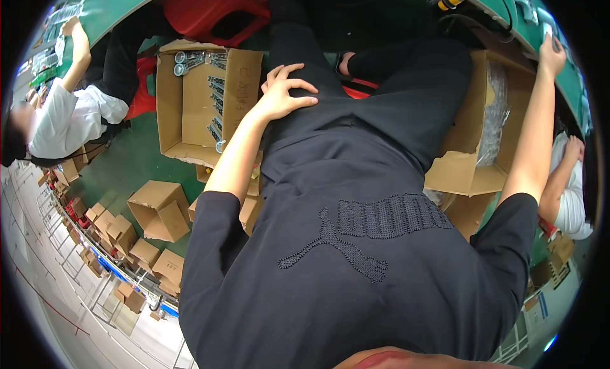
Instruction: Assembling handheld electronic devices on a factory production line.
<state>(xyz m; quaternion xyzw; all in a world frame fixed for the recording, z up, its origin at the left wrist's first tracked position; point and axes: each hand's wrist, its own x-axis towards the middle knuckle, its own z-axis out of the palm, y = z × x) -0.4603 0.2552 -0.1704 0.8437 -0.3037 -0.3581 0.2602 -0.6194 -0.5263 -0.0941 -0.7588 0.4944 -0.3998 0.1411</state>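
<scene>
My left hand (288,93) rests on my dark-trousered thigh, its fingers spread and holding nothing. Out at the upper right, my right hand (552,55) is by the edge of the green table (575,77), fingers closed round a small white piece (547,30) whose kind I cannot make out. Beside my left leg stands an open cardboard box (166,108); several dark, flat parts (216,96) lie in it, some with round pale-blue ends. Beside my right leg, another open cardboard box (459,172) contains clear plastic wrap (495,118).
A red plastic stool (216,16) is ahead on the left. One co-worker (79,115) sits far left; another (569,185) is at the right edge. Several cardboard boxes (159,207) stand on the floor behind on the left. A yellow-and-black tool (452,0) lies at the top.
</scene>
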